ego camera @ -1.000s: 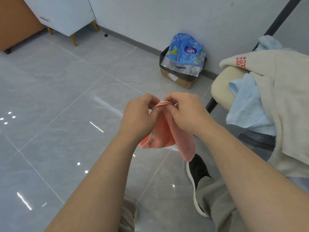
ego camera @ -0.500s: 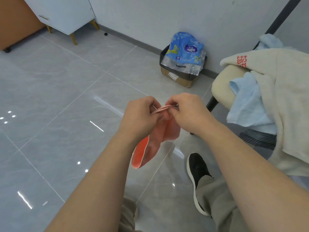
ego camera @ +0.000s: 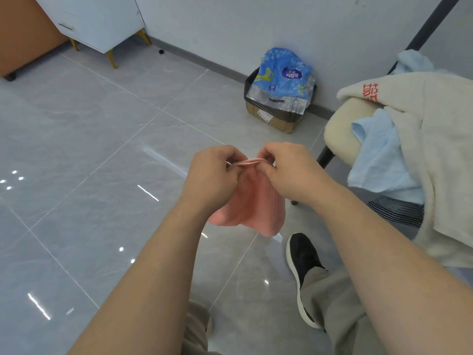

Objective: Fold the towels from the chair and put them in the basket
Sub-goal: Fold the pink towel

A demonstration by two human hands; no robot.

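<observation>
You are pinching the pink towel's (ego camera: pixel 252 201) top edge in midair between left hand (ego camera: pixel 213 175) and right hand (ego camera: pixel 294 172), so be keeping those layered corners aligned while folding.

Bright, sharp; ceiling-light glare on floor tiles (ego camera: pixel 76 155)
</observation>
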